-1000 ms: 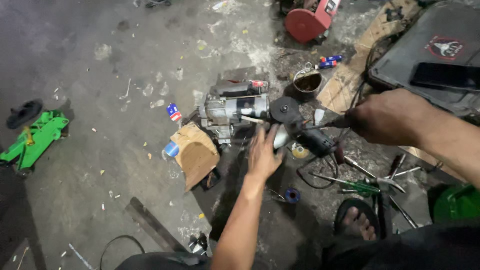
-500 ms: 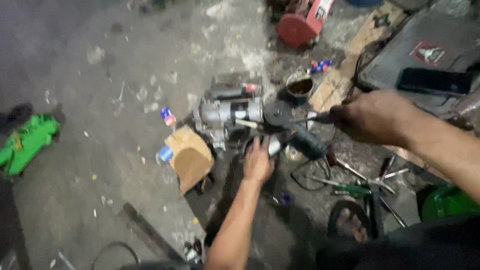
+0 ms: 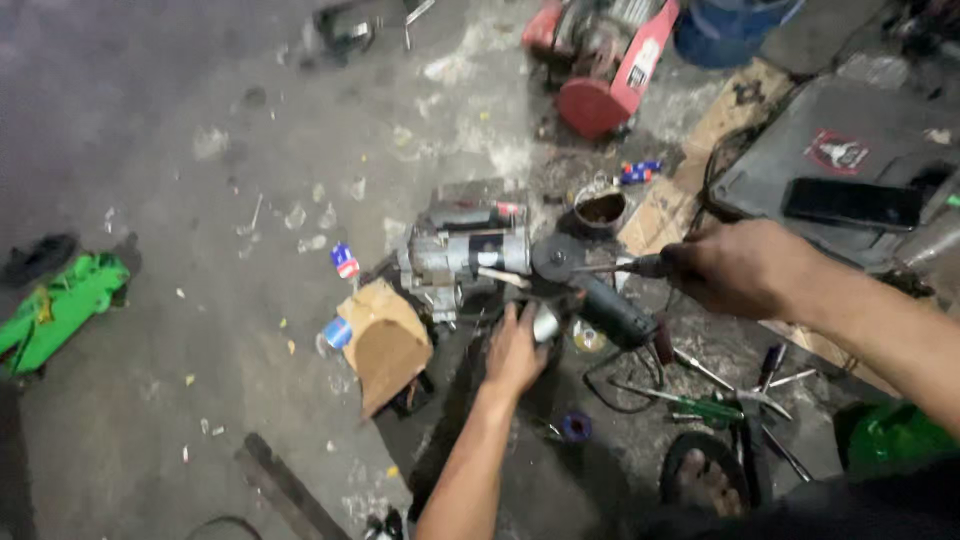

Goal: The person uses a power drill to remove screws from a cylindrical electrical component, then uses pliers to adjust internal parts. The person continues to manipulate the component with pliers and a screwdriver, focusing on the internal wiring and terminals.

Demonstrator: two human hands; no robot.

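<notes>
The left hand [image 3: 515, 352] reaches down to the floor [image 3: 200, 250] with fingers curled around a small silvery part [image 3: 546, 323], which lies just below the grinder disc [image 3: 557, 257]. The grip appears closed on the part, though the fingers hide most of it. The right hand [image 3: 742, 268] is closed around a thin dark tool [image 3: 620, 267] that points left toward the disc; its tip sits at or near the disc centre, and contact cannot be confirmed. The grinder [image 3: 600, 305] lies on the floor between both hands, body angled down to the right, with its cable [image 3: 610, 385] looped beneath it. A grey motor [image 3: 465, 255] lies just left of the disc. A piece of cardboard [image 3: 385, 345] stands in front of the motor. A tin [image 3: 600, 207] sits behind the disc. Screwdrivers [image 3: 720, 400] lie scattered under the right forearm, near a sandalled foot [image 3: 705, 478]. A phone [image 3: 852, 203] rests on a dark case [image 3: 800, 140] at upper right.
</notes>
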